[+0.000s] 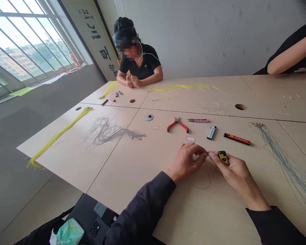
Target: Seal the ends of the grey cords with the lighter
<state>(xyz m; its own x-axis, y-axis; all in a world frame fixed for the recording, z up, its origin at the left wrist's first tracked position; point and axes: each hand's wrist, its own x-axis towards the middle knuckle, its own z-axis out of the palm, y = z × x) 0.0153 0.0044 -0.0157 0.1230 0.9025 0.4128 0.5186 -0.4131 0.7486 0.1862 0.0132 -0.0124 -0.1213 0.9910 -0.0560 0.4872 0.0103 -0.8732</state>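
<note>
Head view.

Item: cord (210, 181), one, thin, at the near middle of the table (132, 170). Its upper end is at the meeting fingertips of both hands; below, it curves in an open loop between the wrists, with no single long axis.

Item: left hand (187, 160), dark sleeve. Thumb and forefinger closed together on the cord, pointing right.

Item: right hand (236, 173), dark sleeve. Thumb and forefinger pinched on the cord, pointing left, tips next to the left hand's; a yellow lighter (223, 159) is tucked in the same hand. Lighter's long axis slants, black top away and slightly left; dark emblem on yellow, too small to read.

Item: red lighter (237, 139), long, lying crosswise, right end nearer; marked "Ferrari" beside a yellow badge.

Item: white lighter (211, 133), black ends, pointing away; lettering not legible.

Item: pliers (177, 125), red handles spread towards the wearer, tips away.

Item: snips (199, 120), pink handle right, blades left.

Item: two red-edged labels, one (155, 128) with illegible marks, one (191, 139) with none readable.

Item: grey disc (148, 117).

Item: strand bundles: yellow (61, 134), grey (109, 132), blue-green (283, 153).

Item: wall scroll (97, 37), large dark characters, among them 川 and 百.

Item: person (140, 64) across the table, hands together.
</note>
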